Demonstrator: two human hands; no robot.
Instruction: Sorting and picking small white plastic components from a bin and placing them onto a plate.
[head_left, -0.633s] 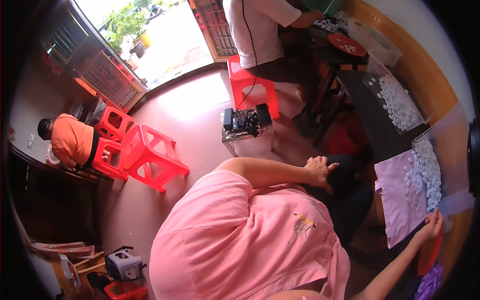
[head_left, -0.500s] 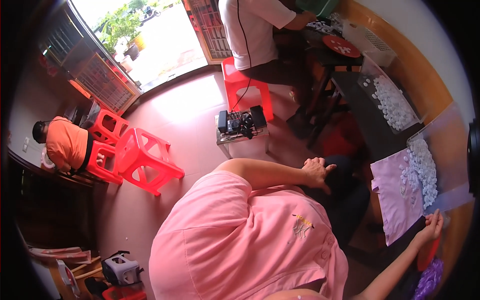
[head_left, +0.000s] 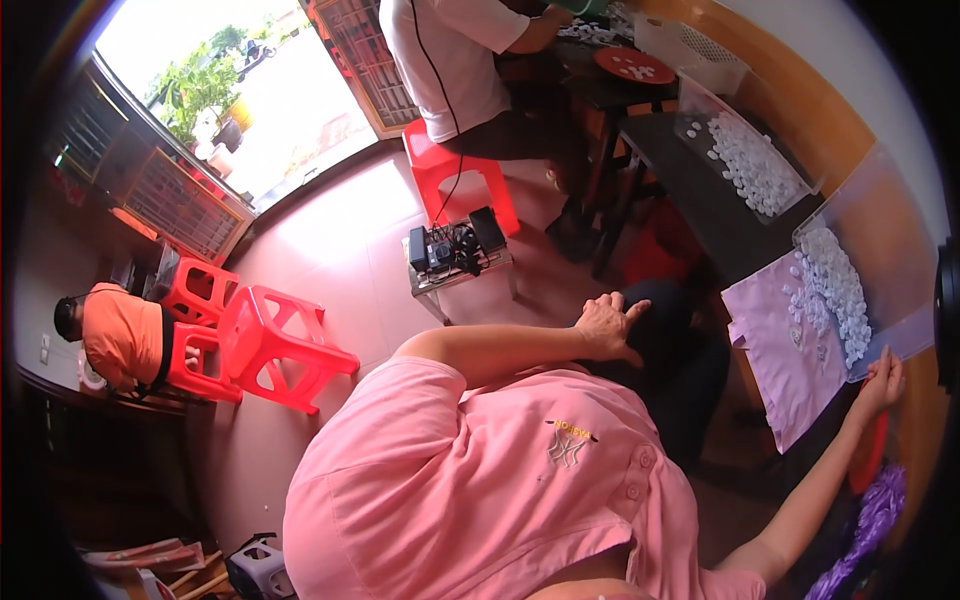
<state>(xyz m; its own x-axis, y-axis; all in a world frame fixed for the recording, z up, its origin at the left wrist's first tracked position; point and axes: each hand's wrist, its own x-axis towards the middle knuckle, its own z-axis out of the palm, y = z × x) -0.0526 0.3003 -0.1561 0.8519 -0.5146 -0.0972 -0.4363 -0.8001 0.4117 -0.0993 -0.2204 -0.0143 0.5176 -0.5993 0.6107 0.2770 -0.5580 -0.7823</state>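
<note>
My left hand (head_left: 610, 325) lies on my knee in dark trousers (head_left: 680, 350), fingers spread, holding nothing. My right hand (head_left: 880, 378) reaches out to the lower corner of a clear plastic tray (head_left: 905, 335) of small white pieces (head_left: 835, 290); its fingertips touch the rim. The tray lies over a lilac cloth (head_left: 785, 365). A red object (head_left: 868, 455) sits just below my right wrist. My pink shirt (head_left: 480, 490) fills the lower middle of the view.
Another clear tray of white pieces (head_left: 750, 160) rests on a dark table (head_left: 700, 205). A person in white sits on a red stool (head_left: 450, 175). A low stand with black devices (head_left: 455, 250), red stools (head_left: 270, 345) and a person in orange (head_left: 120, 335) stand on the floor.
The view has swung a little, so the room sits slightly higher and further left in the picture. Both hands stay where they were, on my knee and at the tray's corner.
</note>
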